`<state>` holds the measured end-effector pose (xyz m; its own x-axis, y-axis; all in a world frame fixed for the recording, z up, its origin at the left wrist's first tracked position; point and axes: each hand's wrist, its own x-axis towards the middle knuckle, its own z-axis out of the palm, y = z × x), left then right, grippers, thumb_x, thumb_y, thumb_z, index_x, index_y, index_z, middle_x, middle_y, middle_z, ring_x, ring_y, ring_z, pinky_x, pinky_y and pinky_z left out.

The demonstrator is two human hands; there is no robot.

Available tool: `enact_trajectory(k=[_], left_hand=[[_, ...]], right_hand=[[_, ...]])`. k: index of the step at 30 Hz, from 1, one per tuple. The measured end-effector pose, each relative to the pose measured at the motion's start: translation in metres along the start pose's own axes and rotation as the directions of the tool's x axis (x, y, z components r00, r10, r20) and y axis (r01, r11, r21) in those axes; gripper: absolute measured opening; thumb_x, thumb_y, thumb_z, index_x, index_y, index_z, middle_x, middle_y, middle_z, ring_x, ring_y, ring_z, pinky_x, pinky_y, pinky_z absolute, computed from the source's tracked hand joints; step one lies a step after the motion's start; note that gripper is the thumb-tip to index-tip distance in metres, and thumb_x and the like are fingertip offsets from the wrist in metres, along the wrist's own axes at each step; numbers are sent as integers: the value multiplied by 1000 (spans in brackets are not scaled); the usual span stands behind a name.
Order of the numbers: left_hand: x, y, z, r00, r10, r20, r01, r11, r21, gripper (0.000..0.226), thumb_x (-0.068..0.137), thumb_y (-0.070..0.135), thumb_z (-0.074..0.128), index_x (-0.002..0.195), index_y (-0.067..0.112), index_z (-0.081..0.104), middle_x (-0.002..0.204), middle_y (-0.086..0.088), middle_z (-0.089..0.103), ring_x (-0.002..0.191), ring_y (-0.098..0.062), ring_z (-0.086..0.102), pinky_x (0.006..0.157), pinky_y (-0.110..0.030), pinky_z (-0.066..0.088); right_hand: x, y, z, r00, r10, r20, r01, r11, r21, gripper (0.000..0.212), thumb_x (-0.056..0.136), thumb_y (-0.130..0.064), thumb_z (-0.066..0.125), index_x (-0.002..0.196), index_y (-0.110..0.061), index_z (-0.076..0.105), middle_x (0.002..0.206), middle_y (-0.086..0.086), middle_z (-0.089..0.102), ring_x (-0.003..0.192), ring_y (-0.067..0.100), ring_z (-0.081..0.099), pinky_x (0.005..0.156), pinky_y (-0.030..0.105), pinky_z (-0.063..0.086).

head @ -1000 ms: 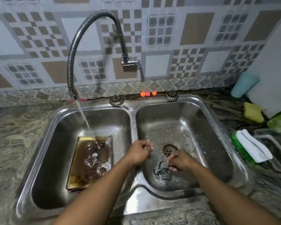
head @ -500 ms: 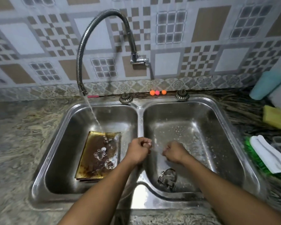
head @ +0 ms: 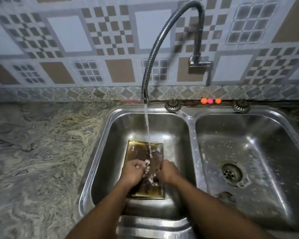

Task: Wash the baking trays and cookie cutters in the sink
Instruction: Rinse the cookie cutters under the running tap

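A brown, stained baking tray [head: 141,192] lies flat in the left basin, and tap water [head: 147,131] falls on its far end. Small metal cookie cutters [head: 152,180] lie wet on the tray between my hands. My left hand [head: 134,172] is over the tray's left side, its curled fingers pinching a pale cookie cutter [head: 147,164]. On the tray's right side my right hand [head: 168,171] has its fingers bent down towards the cutters; what they hold is hidden. Another cookie cutter [head: 225,197] lies blurred in the right basin.
The double steel sink [head: 192,152] has a drain [head: 231,173] in the right basin. A flexible tap [head: 152,54] arches from the tiled wall. Two strainer plugs [head: 172,105] and three small coloured balls [head: 210,100] sit on the back rim. Marble counter [head: 38,152] extends left.
Both hands moved from the right basin and divider to the tray in the left basin. A cutter stayed in the right basin. The camera view swung left.
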<state>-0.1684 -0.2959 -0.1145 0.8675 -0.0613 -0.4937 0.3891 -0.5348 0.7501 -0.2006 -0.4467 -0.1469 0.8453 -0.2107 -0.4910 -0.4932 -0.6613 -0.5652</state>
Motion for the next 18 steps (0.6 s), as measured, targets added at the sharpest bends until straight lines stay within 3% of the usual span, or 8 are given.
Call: enact_trajectory(k=[3,9,11,14,18], left_hand=[[22,-20,-16,999,-17,41,15,998,59,14,95,16,63,90,22,75,80,1,75,69,-11,68,77,-31,59],[44,-29,-27,983,-57,175,46,997,64,14,97,15,60,90,23,70,82,-2,71,66,-16,65,62,-28,50],[49,-20,-27,973,-71,218,78,997,-21,10,95,14,61,99,17,70,85,-4,71,64,-18,65,62,-30,50],[50,7,-27,954,-87,286,146,970,-194,12,96,12,62,105,20,65,97,-6,73,72,-20,71,65,-27,56],[47,41,-24,943,-11,332,183,850,-494,24,92,-1,66,113,12,67,97,-12,76,77,-23,74,73,-31,60]], right_hand=[[10,2,34,996,69,-51,-73,994,-83,9,90,-13,61,96,-17,66,98,5,69,79,19,65,71,32,57],[13,-11,33,978,89,-187,-124,975,-182,15,95,-13,53,99,-19,66,97,3,67,81,20,61,68,31,48],[19,-29,14,967,28,-255,-66,987,-143,15,91,-13,53,94,-22,66,94,4,65,88,25,64,72,34,52],[28,-61,-25,905,-177,-386,120,978,-169,8,87,-20,59,92,-21,64,98,4,61,91,28,63,75,37,54],[29,-87,-60,816,-312,-486,285,949,-131,9,85,-23,62,94,-22,63,98,-7,58,89,21,61,73,32,48]])
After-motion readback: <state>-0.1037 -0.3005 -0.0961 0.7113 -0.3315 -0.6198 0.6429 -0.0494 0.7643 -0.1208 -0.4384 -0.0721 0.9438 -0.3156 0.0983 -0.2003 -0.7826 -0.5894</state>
